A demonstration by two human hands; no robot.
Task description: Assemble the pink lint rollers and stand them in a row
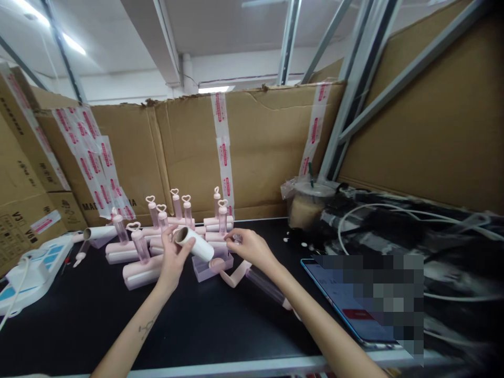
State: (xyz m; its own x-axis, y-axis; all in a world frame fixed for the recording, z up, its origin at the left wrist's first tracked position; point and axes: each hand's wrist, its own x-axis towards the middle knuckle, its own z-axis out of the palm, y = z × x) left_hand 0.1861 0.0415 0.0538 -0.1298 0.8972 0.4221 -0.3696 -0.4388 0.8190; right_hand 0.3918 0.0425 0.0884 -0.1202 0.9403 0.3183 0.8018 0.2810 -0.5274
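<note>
My left hand (175, 257) grips a white paper roll (201, 248) with a cardboard core, its open end facing up and left. To the right of the roll, my right hand (251, 247) is closed in a pinch; a small shiny bit shows at the fingertips, too small to name. Below the roll lie an open lavender plastic case (200, 269) and a bent pink arm (235, 276). A clear tube handle (265, 283) lies partly under my right forearm. Behind my hands stand several pink lint rollers (144, 273) with clear handles and heart-shaped loops.
A white power strip (29, 281) is at the left, near another loose roll (103, 233). On the right are a phone (346, 304), a drink cup (309, 205), a white cable (366, 207) and black plastic wrapping. Cardboard walls (260, 152) close off the back.
</note>
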